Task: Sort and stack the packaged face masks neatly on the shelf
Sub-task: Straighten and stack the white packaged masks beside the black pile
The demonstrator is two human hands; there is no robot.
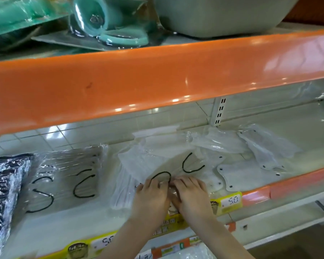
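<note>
- The shelf (269, 139) is a pale deck under an orange lip, and the packaged face masks lie scattered across it, the front ones close to the edge.
- The loose white heap (157, 152) in the middle looks light, floppy and slick in its clear film; I judge it would slide and fan out if lifted by 1 corner, so taking it by both long edges, or flat from beneath, seems safest.
- The clear-wrapped stack with black ear loops (69, 176) sits to the left, squarer than the heap; a dark patterned pack (6, 186) lies at the far left.
- A few single white masks (239, 176) lie apart to the right, thin and easily creased.
- The left hand (150, 198) and right hand (192, 196) are side by side on the heap's near edge, fingers curled down onto the film; whether they pinch it or only press it I cannot tell.
- The yellow price tag (229, 201) on the shelf front reads "5.0"; a second one lower left reads the same. Other print is too blurred to read.
</note>
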